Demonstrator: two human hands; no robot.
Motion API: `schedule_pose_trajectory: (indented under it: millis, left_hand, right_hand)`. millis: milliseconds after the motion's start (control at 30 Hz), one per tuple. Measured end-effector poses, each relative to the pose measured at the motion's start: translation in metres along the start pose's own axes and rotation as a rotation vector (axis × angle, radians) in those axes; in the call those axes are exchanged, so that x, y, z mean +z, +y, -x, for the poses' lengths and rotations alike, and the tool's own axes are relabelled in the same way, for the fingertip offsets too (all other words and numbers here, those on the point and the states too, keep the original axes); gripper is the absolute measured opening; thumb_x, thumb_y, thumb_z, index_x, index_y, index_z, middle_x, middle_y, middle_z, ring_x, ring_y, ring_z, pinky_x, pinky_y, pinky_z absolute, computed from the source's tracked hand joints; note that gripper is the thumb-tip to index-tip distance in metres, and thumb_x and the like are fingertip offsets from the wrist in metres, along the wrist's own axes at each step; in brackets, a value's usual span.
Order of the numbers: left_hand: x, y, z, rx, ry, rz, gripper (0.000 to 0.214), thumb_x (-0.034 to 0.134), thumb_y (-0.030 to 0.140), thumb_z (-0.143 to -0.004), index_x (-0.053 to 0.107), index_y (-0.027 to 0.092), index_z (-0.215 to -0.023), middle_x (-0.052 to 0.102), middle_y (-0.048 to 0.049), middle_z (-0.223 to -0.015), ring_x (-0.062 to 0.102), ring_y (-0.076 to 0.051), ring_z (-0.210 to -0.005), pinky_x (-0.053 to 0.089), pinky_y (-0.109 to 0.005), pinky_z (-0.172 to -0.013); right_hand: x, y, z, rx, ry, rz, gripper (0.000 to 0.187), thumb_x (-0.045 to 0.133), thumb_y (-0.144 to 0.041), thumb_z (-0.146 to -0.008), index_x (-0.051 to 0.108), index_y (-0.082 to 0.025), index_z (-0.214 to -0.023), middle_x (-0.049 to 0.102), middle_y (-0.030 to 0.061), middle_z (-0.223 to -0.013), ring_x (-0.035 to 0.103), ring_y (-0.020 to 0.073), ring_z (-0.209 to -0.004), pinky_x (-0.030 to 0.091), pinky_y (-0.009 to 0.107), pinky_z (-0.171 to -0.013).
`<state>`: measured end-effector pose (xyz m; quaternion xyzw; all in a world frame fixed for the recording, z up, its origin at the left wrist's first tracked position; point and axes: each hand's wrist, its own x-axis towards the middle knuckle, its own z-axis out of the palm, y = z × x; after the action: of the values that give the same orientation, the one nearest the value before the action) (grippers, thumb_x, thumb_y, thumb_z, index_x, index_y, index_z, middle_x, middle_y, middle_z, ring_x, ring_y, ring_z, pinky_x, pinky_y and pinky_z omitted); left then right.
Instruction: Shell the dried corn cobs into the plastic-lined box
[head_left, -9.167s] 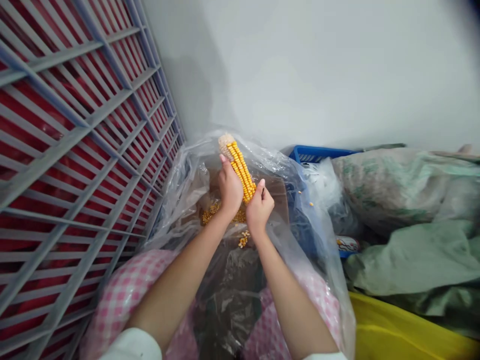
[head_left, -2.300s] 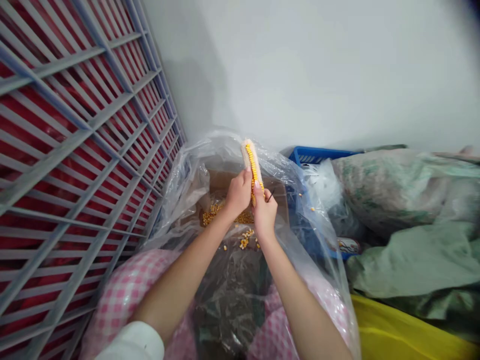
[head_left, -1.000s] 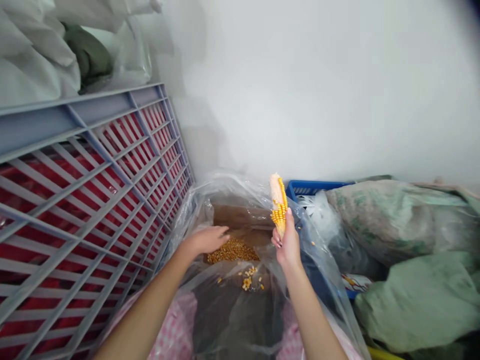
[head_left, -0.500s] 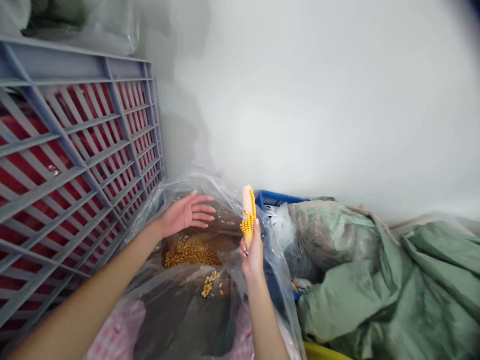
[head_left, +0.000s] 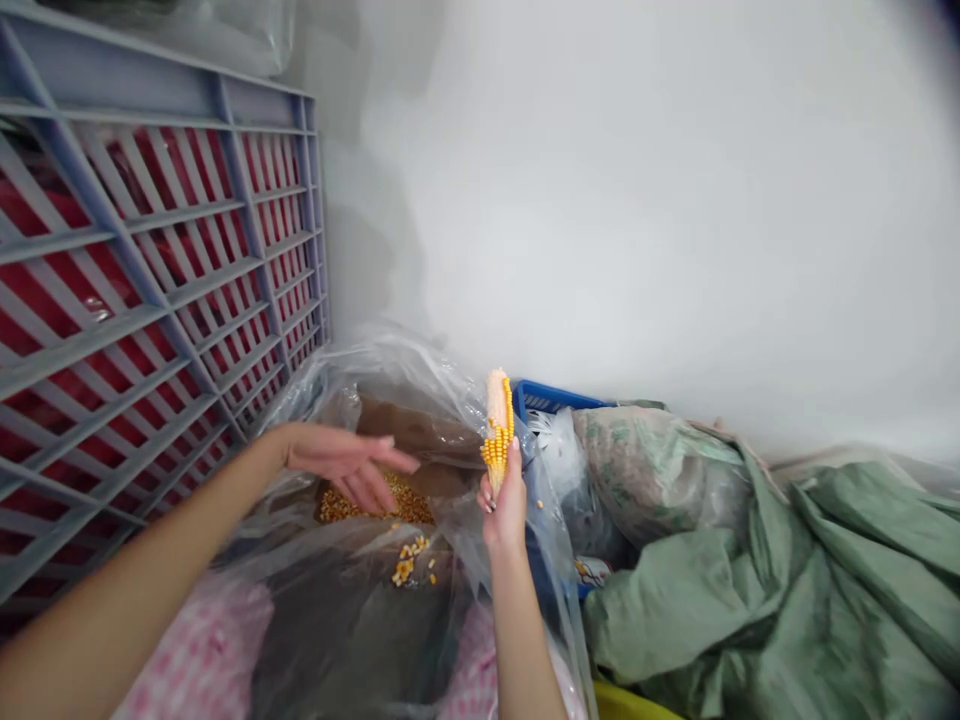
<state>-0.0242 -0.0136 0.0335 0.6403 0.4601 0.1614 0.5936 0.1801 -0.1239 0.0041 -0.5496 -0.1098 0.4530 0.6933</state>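
My right hand (head_left: 504, 500) grips an ear of corn (head_left: 497, 425) by its lower end and holds it upright. The cob's upper left side is bare, while yellow kernels stay along its right edge and around the lower part. My left hand (head_left: 356, 465) is open and empty, palm turned down, fingers apart and slightly blurred. Beneath it lies a heap of loose corn kernels (head_left: 409, 503) inside a clear plastic bag (head_left: 337, 570). A smaller cluster of kernels (head_left: 409, 562) rests on a fold of the plastic nearer to me.
A grey-purple plastic crate (head_left: 169, 300) with red contents stands at the left. On the right are a blue basket (head_left: 551, 395), a stuffed bag (head_left: 652, 470) and crumpled green cloth (head_left: 720, 610). A white wall (head_left: 637, 200) rises behind.
My left hand has dropped lower and a little left, turning from an upright spread to palm down over the kernels. My right hand and the ear of corn have hardly moved.
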Motion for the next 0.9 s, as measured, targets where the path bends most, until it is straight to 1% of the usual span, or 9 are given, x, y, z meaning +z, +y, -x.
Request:
schedule_pose_trajectory:
  millis: [100, 133, 200, 233, 300, 400, 533, 700, 900]
  left_hand:
    - [0.009, -0.002, -0.014, 0.018, 0.077, 0.274, 0.054, 0.029, 0.057, -0.078, 0.056, 0.018, -0.105, 0.063, -0.0111, -0.098, 0.06, -0.023, -0.086, 0.043, -0.037, -0.077]
    - [0.016, -0.002, -0.02, -0.016, 0.264, 0.312, 0.051, 0.033, 0.056, -0.078, 0.056, 0.017, -0.102, 0.063, -0.012, -0.101, 0.058, -0.023, -0.09, 0.043, -0.035, -0.078]
    - [0.037, 0.0, -0.029, -0.064, 0.372, 0.324, 0.05, 0.036, 0.055, -0.078, 0.053, 0.016, -0.103, 0.058, -0.013, -0.109, 0.054, -0.022, -0.098, 0.042, -0.033, -0.078]
    - [0.049, 0.001, -0.031, -0.109, 0.261, 0.398, 0.053, 0.034, 0.058, -0.076, 0.054, 0.016, -0.101, 0.059, -0.012, -0.107, 0.056, -0.022, -0.095, 0.043, -0.032, -0.075]
    - [0.074, 0.004, -0.029, -0.045, -0.052, 0.545, 0.06, 0.03, 0.065, -0.074, 0.054, 0.015, -0.097, 0.062, -0.0098, -0.096, 0.057, -0.02, -0.085, 0.044, -0.029, -0.068]
    - [0.1, 0.009, -0.022, 0.172, -0.003, 0.6, 0.043, 0.047, 0.054, -0.074, 0.052, 0.016, -0.092, 0.057, -0.0004, -0.071, 0.052, -0.011, -0.061, 0.04, -0.022, -0.057]
    - [0.102, 0.011, -0.019, 0.25, 0.172, 0.621, 0.033, 0.047, 0.047, -0.076, 0.049, 0.016, -0.086, 0.048, 0.0025, -0.064, 0.047, -0.009, -0.059, 0.038, -0.021, -0.057]
    - [0.089, 0.011, -0.017, 0.385, 0.258, 0.381, 0.035, 0.047, 0.046, -0.077, 0.05, 0.017, -0.096, 0.056, -0.0022, -0.085, 0.051, -0.014, -0.079, 0.039, -0.025, -0.073]
    - [0.106, 0.002, 0.001, 0.293, 0.32, -0.093, 0.043, 0.028, 0.055, -0.081, 0.052, 0.022, -0.096, 0.062, -0.0075, -0.089, 0.056, -0.023, -0.084, 0.038, -0.032, -0.073]
  right_hand:
    - [0.005, 0.006, 0.002, -0.037, -0.027, 0.047, 0.04, 0.052, -0.058, -0.068, 0.046, -0.018, -0.068, 0.037, -0.0095, -0.04, 0.022, 0.0021, -0.031, 0.012, 0.015, -0.03]
    - [0.008, 0.009, 0.002, -0.038, -0.045, 0.05, 0.04, 0.052, -0.058, -0.068, 0.046, -0.018, -0.068, 0.037, -0.0094, -0.04, 0.022, 0.0021, -0.031, 0.012, 0.015, -0.03]
    - [0.015, 0.016, 0.005, -0.012, -0.093, 0.048, 0.042, 0.05, -0.059, -0.069, 0.045, -0.018, -0.067, 0.035, -0.0094, -0.04, 0.021, 0.0023, -0.031, 0.011, 0.015, -0.031]
    - [0.019, 0.021, 0.006, -0.001, -0.113, 0.055, 0.043, 0.049, -0.06, -0.069, 0.046, -0.017, -0.066, 0.035, -0.0092, -0.039, 0.02, 0.0026, -0.031, 0.011, 0.016, -0.031]
    - [0.026, 0.029, 0.009, -0.002, -0.131, 0.087, 0.045, 0.045, -0.062, -0.07, 0.047, -0.017, -0.066, 0.036, -0.0083, -0.039, 0.022, 0.0034, -0.031, 0.011, 0.017, -0.031]
    - [0.033, 0.039, 0.012, -0.037, -0.151, 0.185, 0.05, 0.037, -0.064, -0.074, 0.048, -0.017, -0.06, 0.038, -0.0061, -0.039, 0.028, 0.0054, -0.032, 0.017, 0.018, -0.033]
    - [0.032, 0.039, 0.01, -0.125, -0.166, 0.424, 0.054, 0.034, -0.064, -0.074, 0.056, -0.016, -0.061, 0.051, -0.0008, -0.047, 0.044, 0.0093, -0.042, 0.029, 0.02, -0.039]
    - [0.02, 0.022, -0.004, -0.3, -0.054, 0.418, 0.057, 0.032, -0.062, -0.076, 0.06, -0.014, -0.087, 0.052, -0.0031, -0.054, 0.031, 0.0047, -0.036, 0.023, 0.018, -0.036]
    - [0.011, 0.007, -0.01, -0.403, 0.11, 0.263, 0.053, 0.035, -0.062, -0.074, 0.057, -0.019, -0.096, 0.051, -0.0052, -0.064, 0.022, 0.0013, -0.035, 0.015, 0.017, -0.033]
